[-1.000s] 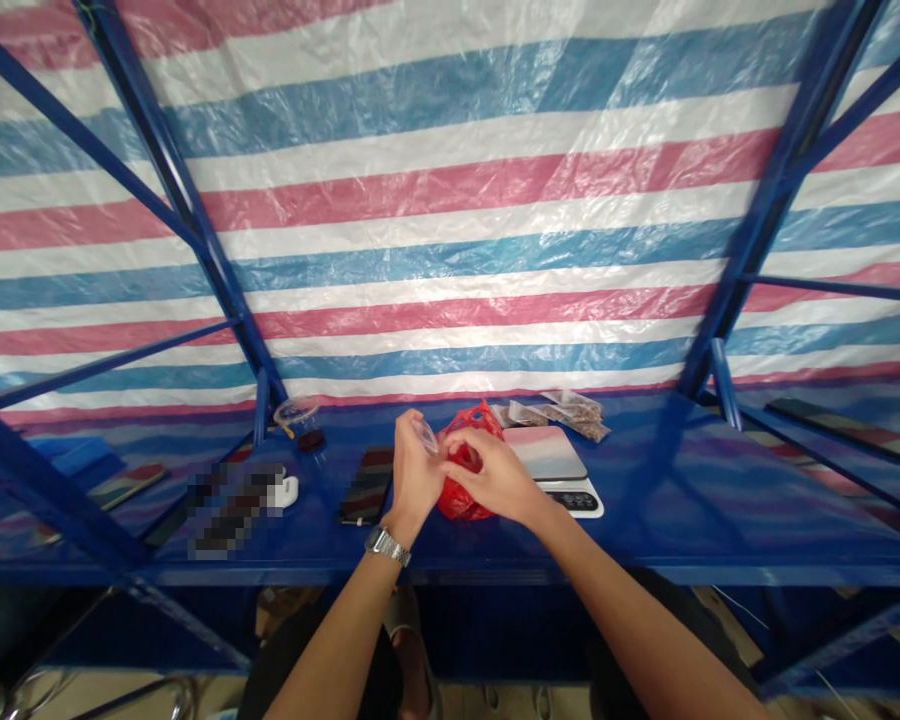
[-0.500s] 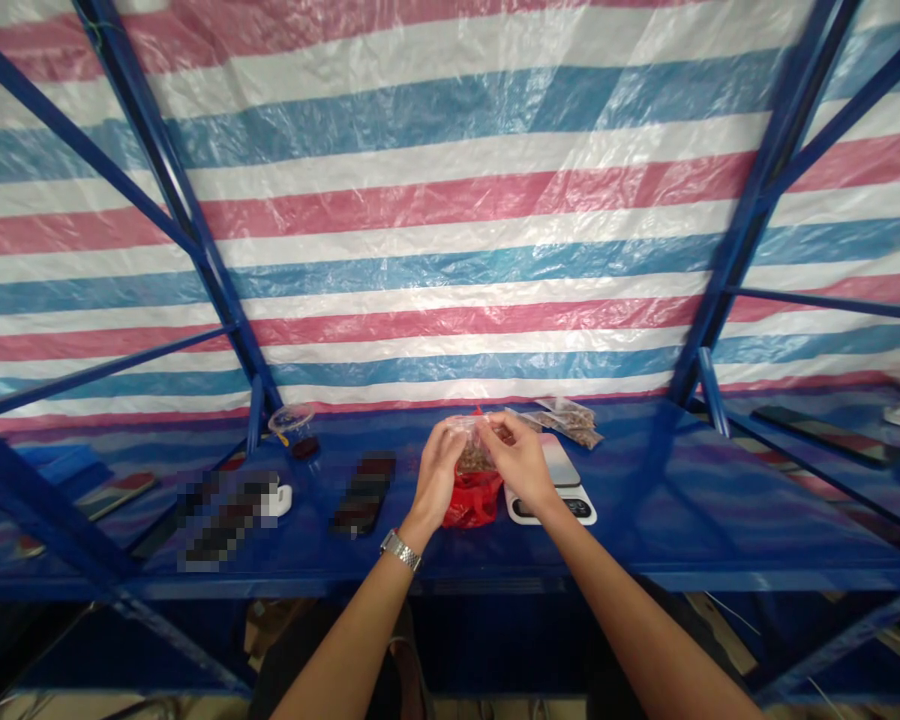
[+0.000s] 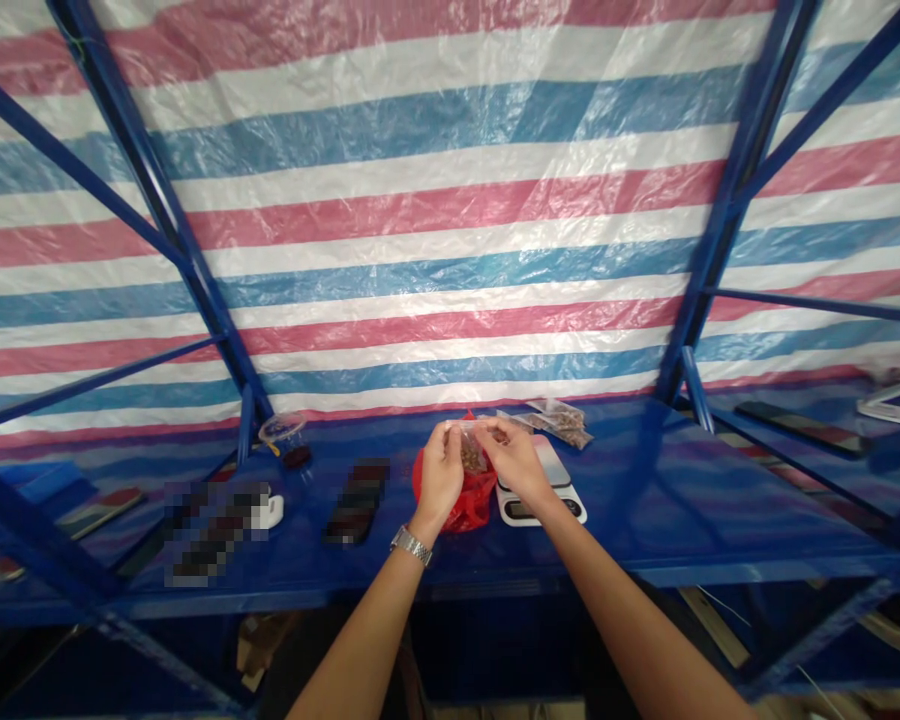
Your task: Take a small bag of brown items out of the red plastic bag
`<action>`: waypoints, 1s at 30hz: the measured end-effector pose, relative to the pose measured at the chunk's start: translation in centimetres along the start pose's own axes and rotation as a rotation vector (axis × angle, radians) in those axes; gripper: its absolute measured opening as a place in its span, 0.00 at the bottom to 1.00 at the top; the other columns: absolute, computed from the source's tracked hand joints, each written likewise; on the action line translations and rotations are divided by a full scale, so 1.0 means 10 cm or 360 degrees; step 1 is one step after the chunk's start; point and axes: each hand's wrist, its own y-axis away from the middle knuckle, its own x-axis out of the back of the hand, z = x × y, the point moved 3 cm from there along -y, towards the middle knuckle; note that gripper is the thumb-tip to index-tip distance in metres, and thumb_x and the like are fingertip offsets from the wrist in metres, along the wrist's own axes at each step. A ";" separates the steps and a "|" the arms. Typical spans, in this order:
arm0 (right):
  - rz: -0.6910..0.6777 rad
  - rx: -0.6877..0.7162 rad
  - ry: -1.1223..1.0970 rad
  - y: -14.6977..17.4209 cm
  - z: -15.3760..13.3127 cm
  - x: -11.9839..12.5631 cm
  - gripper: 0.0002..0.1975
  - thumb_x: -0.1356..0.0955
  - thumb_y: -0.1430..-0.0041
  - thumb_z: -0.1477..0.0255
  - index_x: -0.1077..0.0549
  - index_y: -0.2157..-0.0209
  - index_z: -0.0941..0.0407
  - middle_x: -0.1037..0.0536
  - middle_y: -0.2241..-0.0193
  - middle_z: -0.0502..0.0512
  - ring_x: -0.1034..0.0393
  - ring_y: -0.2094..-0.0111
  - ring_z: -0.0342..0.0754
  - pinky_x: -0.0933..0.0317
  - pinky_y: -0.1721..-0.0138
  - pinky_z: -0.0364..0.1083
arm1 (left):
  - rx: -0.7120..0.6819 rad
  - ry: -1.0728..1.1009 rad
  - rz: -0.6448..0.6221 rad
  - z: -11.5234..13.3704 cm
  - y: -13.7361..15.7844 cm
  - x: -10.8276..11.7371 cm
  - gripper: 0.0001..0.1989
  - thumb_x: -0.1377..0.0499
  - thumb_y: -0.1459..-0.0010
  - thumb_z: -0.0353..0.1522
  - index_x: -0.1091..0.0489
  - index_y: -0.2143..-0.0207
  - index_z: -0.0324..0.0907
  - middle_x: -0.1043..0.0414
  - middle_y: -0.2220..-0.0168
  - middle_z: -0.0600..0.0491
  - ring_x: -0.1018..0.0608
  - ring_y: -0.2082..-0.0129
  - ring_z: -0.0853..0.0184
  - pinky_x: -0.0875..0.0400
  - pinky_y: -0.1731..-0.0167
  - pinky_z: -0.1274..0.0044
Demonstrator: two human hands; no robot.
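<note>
Together both hands (image 3: 478, 462) pinch a small clear bag (image 3: 471, 452) shut above the red bag (image 3: 466, 500).

Lighting: bright, diffuse daylight through the translucent striped tarpaulin (image 3: 450, 230); soft sheen on its wrinkles. Blue shelf (image 3: 645, 500) glossy, mirroring the stripes. Space beneath the shelf dim. Shadows weak. Distortion: wide-angle bending of blue frame struts (image 3: 157, 210) toward the edges. Sharpness: slight motion softness overall; pixelated patch (image 3: 210, 520) left of centre.
</note>
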 end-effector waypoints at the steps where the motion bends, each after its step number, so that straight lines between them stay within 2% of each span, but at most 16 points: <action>1: 0.0014 0.0009 0.0024 0.00 0.00 0.01 0.18 0.31 0.41 0.55 0.21 0.66 0.55 0.18 0.68 0.54 0.27 0.67 0.50 0.34 0.61 0.48 | -0.0004 -0.0004 -0.0007 0.01 0.00 -0.02 0.13 0.47 0.30 0.41 0.27 0.61 0.45 0.23 0.63 0.53 0.23 0.63 0.64 0.30 0.59 0.76; 7: 0.0130 0.0090 0.0204 -0.04 0.01 0.09 0.14 0.33 0.40 0.60 0.24 0.67 0.55 0.21 0.70 0.53 0.31 0.71 0.49 0.36 0.65 0.47 | -0.0028 0.0016 -0.0093 0.01 0.01 -0.14 0.13 0.48 0.29 0.40 0.27 0.60 0.46 0.23 0.61 0.51 0.22 0.61 0.63 0.29 0.58 0.75; 17: 0.0123 0.0065 0.0280 -0.04 0.03 0.14 0.14 0.32 0.39 0.59 0.21 0.65 0.55 0.18 0.65 0.56 0.27 0.65 0.51 0.33 0.57 0.50 | -0.0024 0.0051 -0.0096 -0.08 0.01 -0.20 0.13 0.48 0.29 0.40 0.25 0.59 0.46 0.21 0.59 0.50 0.20 0.58 0.62 0.27 0.56 0.74; 21: -0.0014 0.0114 0.0247 -0.05 0.05 0.12 0.15 0.33 0.38 0.60 0.20 0.65 0.55 0.18 0.64 0.56 0.26 0.62 0.52 0.33 0.56 0.50 | -0.0033 0.0047 -0.0131 -0.10 0.07 -0.16 0.16 0.49 0.29 0.43 0.25 0.55 0.45 0.20 0.56 0.49 0.19 0.56 0.61 0.27 0.52 0.72; 27: -0.0163 0.0060 0.0255 -0.02 0.08 0.04 0.15 0.34 0.39 0.60 0.22 0.67 0.56 0.19 0.70 0.55 0.27 0.68 0.50 0.32 0.60 0.49 | -0.0024 0.0027 -0.0206 -0.19 0.17 -0.04 0.17 0.47 0.29 0.42 0.25 0.50 0.43 0.20 0.50 0.46 0.19 0.50 0.58 0.28 0.45 0.67; 30: -0.0322 0.0025 0.0155 0.01 0.09 -0.02 0.16 0.33 0.37 0.58 0.21 0.65 0.56 0.17 0.66 0.56 0.24 0.64 0.52 0.31 0.56 0.50 | -0.0023 0.0018 -0.0151 -0.24 0.19 0.03 0.16 0.46 0.30 0.42 0.24 0.51 0.43 0.19 0.51 0.46 0.19 0.50 0.58 0.28 0.44 0.66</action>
